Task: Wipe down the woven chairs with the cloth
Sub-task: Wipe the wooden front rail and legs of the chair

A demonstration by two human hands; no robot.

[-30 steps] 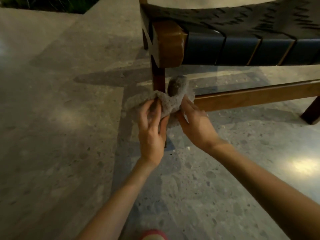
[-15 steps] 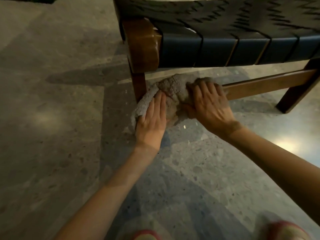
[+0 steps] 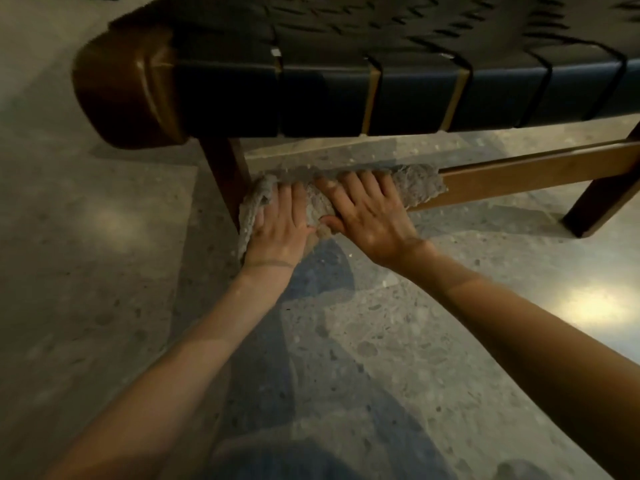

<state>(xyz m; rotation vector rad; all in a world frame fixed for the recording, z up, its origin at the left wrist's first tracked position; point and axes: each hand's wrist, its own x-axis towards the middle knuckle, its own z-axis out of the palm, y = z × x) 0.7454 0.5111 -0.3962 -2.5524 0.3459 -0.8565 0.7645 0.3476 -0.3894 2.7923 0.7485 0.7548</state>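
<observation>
A chair with a dark woven strap seat (image 3: 381,91) and a brown wooden frame fills the top of the head view. A grey fuzzy cloth (image 3: 417,185) is draped over the left end of the chair's lower wooden rail (image 3: 536,171), beside the front left leg (image 3: 225,168). My left hand (image 3: 278,223) presses flat on the cloth's left end, fingers straight. My right hand (image 3: 372,216) lies over the cloth on the rail, fingers reaching over the top and thumb tucked underneath.
Speckled stone floor (image 3: 104,306) lies all around, with bright light patches at left and lower right. The chair's rounded wooden corner (image 3: 128,88) juts out above my left hand. Another dark chair leg (image 3: 602,199) stands at the right.
The cloth was bunched between both hands near the leg; it is now spread along the rail under both hands. The view has moved closer to the chair.
</observation>
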